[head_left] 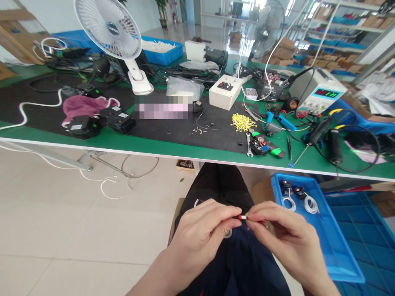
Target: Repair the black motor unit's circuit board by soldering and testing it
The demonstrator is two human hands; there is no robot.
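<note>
Above my lap, my left hand (pixel 207 232) and my right hand (pixel 285 234) meet fingertip to fingertip. Between them shows a small slim red-and-white piece (pixel 243 217), its kind too small to tell. Left thumb and forefinger pinch its darker end; the right fingertips pinch the other end, and a bit of red shows beyond them. The fingers hide most of it. On the bench ahead lie a pile of yellow-headed small parts (pixel 242 122), a wrench (pixel 249 144) and a black-and-green device (pixel 261 144) with its insides showing.
The green bench edge (pixel 173 153) runs across in front of my knees. A white fan (pixel 112 31) stands at left, a power supply (pixel 322 91) at right, near a screwdriver (pixel 313 135). Below right, a blue tray (pixel 342 250) holds coiled white cables (pixel 310 204).
</note>
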